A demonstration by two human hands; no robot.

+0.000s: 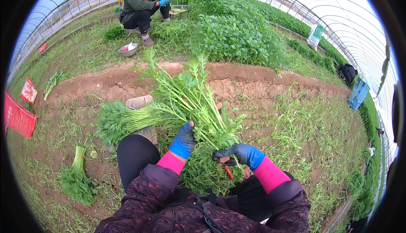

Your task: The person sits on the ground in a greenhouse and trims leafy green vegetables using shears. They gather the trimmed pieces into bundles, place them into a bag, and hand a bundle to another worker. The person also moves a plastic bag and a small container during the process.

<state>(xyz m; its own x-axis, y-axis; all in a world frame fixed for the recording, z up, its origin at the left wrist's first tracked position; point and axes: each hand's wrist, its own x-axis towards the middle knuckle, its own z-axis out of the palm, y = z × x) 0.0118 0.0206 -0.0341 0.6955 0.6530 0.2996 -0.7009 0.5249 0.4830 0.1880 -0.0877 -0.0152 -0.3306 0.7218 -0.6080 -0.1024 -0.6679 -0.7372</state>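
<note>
A loose bunch of leafy greens [190, 98] with pale stalks spreads out in front of me. My left hand [185, 141], in a black and blue glove with a bare thumb tip, grips the bunch from the left side. Around the lower stems at the right, my gloved right hand [239, 155] is curled closed. A red handle [228, 172] sticks out below its fingers; the rest of that tool is hidden. Beneath both hands, a heap of cut greens [203, 172] lies between my knees. Another bundle of greens [127, 120] rests on a low support at the left.
A tied bundle [77, 176] lies on the soil at left. Red bags [20, 115] stand at the far left. Beyond the soil ridge [222, 69], a person [141, 7] sits handling greens beside a metal bowl [128, 49] and a dense standing crop [238, 36].
</note>
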